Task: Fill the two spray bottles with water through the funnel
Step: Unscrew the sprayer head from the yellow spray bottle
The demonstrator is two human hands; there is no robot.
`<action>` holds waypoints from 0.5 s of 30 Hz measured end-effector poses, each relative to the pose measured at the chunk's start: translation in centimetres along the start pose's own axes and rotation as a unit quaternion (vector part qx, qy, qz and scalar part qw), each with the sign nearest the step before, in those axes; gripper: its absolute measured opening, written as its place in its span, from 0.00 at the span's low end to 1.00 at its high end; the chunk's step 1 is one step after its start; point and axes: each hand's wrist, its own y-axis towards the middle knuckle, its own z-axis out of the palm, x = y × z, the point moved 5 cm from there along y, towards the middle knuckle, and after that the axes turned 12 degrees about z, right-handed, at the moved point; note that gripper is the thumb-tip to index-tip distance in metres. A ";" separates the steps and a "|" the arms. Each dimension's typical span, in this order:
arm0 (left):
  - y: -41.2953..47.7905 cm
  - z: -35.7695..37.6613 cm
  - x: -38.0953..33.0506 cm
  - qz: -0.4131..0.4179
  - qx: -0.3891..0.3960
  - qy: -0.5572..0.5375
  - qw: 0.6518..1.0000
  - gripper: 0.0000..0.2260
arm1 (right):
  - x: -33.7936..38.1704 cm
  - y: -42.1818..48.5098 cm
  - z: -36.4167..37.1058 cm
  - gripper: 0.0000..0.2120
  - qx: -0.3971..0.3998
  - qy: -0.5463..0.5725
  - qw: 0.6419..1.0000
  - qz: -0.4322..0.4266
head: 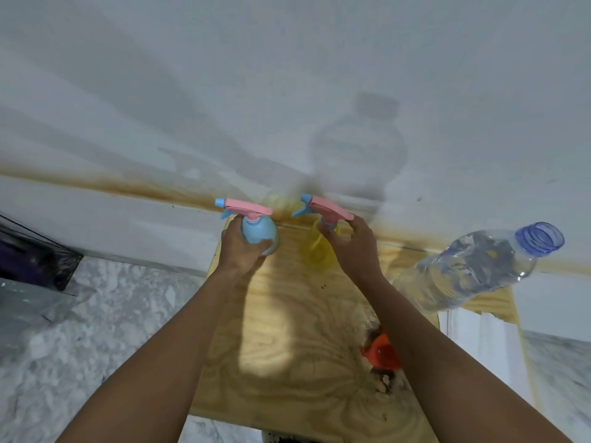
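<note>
Two spray bottles stand side by side at the far edge of the wooden worktop [287, 314], close to the white wall [287, 75]. The blue spray bottle [257, 233] is on the left, with a pink trigger head and a blue nozzle pointing left. The yellow spray bottle [315, 251] is on the right, see-through, with the same pink and blue head, which sits tilted on its neck. Both bottles are upright and a little apart from each other.

The left hand [244, 247] is wrapped around the round body of the blue spray bottle, fingers closed on it from the near side. The right hand [350, 243] is at the neck of the yellow spray bottle, fingers spread and curled around the base of the pink head; thumb and fingertips touch it, though how firm the hold is cannot be told.

An orange funnel [382, 351] lies on the worktop near the right forearm, partly hidden by it. A large clear water bottle [473, 266] with a blue open neck and water inside stands at the right edge of the worktop, well apart from the spray bottles. A brown stain runs along the wall behind the bottles. A marbled floor [96, 314] shows to the left of the worktop.
</note>
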 end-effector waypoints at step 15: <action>-6.4 0.7 -1.5 0.016 0.018 0.067 0.997 0.32 | 2.8 -4.3 -4.3 0.10 0.018 0.103 0.994 -0.037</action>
